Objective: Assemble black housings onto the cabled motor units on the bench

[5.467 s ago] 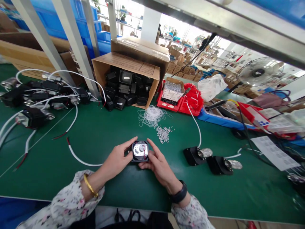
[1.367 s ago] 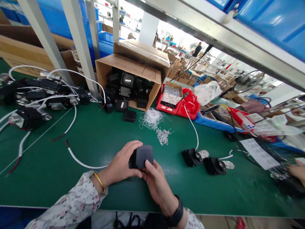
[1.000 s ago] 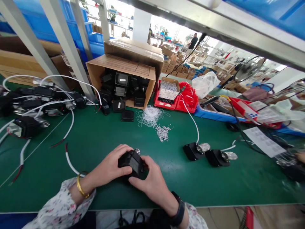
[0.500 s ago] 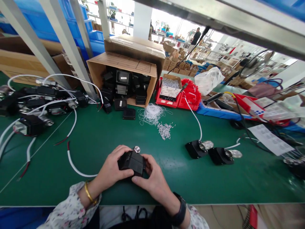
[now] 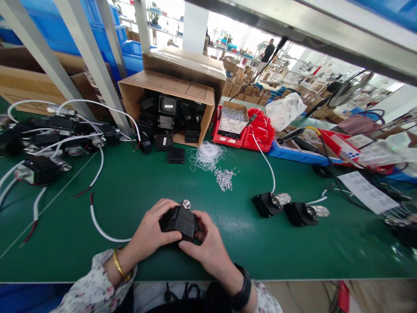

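A small black box-shaped unit [image 5: 180, 222] with a shiny metal knob on its far side rests low over the green table, held from both sides. My left hand [image 5: 150, 228] wraps its left side, fingers curled over the top. My right hand [image 5: 206, 242] grips its right and near side, thumb under the front edge. A white cable [image 5: 100, 226] with a red end trails from under my left hand to the left.
Two finished black units [image 5: 267, 204] with metal ends lie to the right. A pile of small metal pins [image 5: 224, 178] and white threads [image 5: 206, 155] lie ahead. An open cardboard box [image 5: 172, 89] of black parts, red trays [image 5: 233, 139], and wired units [image 5: 48, 143] at left surround the work spot.
The open unit showing its white inside was covered with a black lid, then turned on its side with the metal knob facing away. Both hands stay on it and have hardly moved lately.
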{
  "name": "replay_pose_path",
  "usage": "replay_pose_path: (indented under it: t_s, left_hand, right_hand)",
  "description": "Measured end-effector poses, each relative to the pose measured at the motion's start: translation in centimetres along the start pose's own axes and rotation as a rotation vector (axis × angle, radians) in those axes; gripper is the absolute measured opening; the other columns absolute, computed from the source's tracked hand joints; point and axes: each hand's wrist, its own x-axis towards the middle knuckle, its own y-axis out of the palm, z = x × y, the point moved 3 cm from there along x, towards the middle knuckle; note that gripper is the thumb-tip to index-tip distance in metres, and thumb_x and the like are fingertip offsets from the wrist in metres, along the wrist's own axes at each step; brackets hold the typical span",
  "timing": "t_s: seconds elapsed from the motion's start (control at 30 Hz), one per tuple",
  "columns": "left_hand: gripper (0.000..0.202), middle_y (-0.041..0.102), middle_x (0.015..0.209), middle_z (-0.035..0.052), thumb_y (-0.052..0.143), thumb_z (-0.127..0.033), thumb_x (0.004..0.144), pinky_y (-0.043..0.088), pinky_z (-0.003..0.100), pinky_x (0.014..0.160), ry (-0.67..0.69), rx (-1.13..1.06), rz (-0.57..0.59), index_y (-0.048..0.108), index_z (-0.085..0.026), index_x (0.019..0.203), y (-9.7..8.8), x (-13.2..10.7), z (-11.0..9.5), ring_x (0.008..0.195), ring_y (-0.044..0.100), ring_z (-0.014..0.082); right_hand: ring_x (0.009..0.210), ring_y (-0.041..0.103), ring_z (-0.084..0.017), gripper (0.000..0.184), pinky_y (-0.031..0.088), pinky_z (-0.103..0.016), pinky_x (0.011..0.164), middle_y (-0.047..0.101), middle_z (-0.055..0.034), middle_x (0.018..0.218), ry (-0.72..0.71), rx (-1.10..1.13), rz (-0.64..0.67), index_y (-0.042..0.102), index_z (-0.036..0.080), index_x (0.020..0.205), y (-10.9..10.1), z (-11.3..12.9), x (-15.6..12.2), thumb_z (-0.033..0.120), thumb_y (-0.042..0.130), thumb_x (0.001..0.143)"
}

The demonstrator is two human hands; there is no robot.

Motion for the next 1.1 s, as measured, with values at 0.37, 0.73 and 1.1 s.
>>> replay_pose_path:
  t_s: [0.37, 0.73, 1.1]
  left_hand:
    - [0.059, 0.058, 0.101, 0.0093, 0.064, -0.064, 0.064, 0.045, 0.039, 0.085, 0.008, -0.013, -0.011, 0.056, -0.018, 0.101, 0.1, -0.5, 0.4, 0.096, 0.055, 0.0271]
    - [0.061, 0.063, 0.102, 0.0085, 0.061, -0.034, 0.072, 0.052, 0.037, 0.068, -0.293, 0.003, 0.013, 0.038, -0.016, 0.125, 2.8, -2.0, 1.1, 0.071, 0.062, 0.0211]
    - [0.046, 0.061, 0.102, 0.0093, 0.066, -0.018, 0.062, 0.049, 0.042, 0.086, -0.132, 0.200, 0.041, 0.050, -0.020, 0.105, 8.0, -0.9, -1.2, 0.097, 0.061, 0.0285]
  right_hand:
    - [0.098, 0.053, -0.021, 0.050, 0.050, -0.031, 0.079, 0.049, -0.0024, 0.104, -0.019, -0.041, 0.002, 0.053, 0.024, 0.106, 0.3, -0.4, -0.2, 0.011, 0.070, 0.061]
    - [0.121, 0.042, -0.026, 0.056, 0.039, -0.046, 0.100, 0.051, -0.0118, 0.123, -0.747, -0.815, 0.167, 0.044, 0.023, 0.128, -3.8, 0.6, 0.5, 0.003, 0.050, 0.077]
    - [0.077, 0.062, -0.019, 0.028, 0.054, -0.033, 0.067, 0.062, -0.0076, 0.094, -0.274, -0.574, -0.293, 0.054, 0.020, 0.113, -14.5, -1.5, 1.8, 0.027, 0.049, 0.086]
